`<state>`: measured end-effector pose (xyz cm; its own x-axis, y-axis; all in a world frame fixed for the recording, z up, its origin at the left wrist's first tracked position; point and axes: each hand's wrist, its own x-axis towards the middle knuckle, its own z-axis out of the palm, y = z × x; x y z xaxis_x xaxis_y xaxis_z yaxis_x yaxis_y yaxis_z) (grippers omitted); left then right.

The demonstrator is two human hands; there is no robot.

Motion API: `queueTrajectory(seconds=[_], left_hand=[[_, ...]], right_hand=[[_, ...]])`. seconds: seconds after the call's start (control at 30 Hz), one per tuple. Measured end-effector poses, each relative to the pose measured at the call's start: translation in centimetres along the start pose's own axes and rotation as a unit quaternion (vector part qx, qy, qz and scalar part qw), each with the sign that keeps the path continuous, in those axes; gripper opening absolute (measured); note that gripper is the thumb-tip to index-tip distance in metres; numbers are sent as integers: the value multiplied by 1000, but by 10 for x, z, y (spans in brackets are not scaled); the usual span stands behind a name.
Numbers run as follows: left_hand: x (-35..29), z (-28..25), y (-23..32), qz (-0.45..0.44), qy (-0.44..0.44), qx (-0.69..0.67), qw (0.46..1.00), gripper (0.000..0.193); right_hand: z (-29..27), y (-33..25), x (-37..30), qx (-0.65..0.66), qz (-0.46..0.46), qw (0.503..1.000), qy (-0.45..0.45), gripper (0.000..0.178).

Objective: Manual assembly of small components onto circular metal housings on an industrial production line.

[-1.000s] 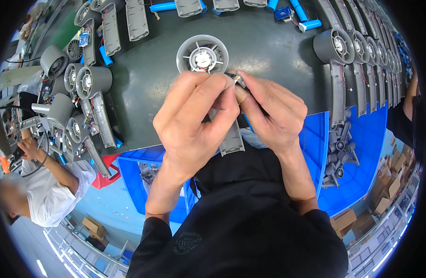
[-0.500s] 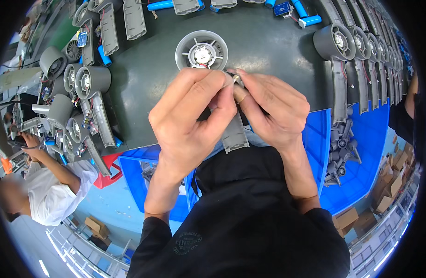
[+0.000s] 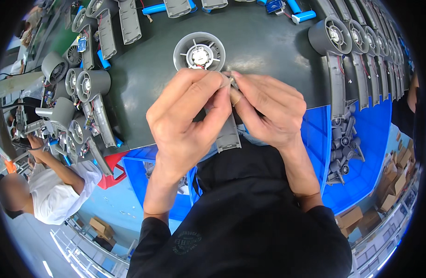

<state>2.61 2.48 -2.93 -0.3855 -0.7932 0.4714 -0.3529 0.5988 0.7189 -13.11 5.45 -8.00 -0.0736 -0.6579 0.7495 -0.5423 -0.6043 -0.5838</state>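
Nearer me than the round gray housing [image 3: 199, 55], my left hand [image 3: 190, 109] and right hand [image 3: 271, 107] pinch a tiny pale piece [image 3: 231, 79] between fingertips. It looks light, stiff, perhaps fragile; I judge its edges the safest hold. Since the earlier frame, less of it shows.

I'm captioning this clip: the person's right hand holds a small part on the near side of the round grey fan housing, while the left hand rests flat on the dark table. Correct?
The left hand isn't resting flat on the dark table: the head view shows it raised, fingertips pinched at the small part beside the right hand's.
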Motion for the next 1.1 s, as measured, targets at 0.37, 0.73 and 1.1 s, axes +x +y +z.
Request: queueTrajectory(seconds=[0.37, 0.73, 1.1], left_hand=[[8, -12, 9, -74, -48, -20, 996, 23], [39, -28, 5, -74, -49, 106, 990, 66], [297, -27, -48, 21, 11, 169, 985, 69]], right_hand=[[-1, -4, -1, 15, 48, 999, -2, 28], [-23, -33, 11, 83, 316, 944, -39, 21], [-19, 98, 250, 45, 342, 930, -126, 32]])
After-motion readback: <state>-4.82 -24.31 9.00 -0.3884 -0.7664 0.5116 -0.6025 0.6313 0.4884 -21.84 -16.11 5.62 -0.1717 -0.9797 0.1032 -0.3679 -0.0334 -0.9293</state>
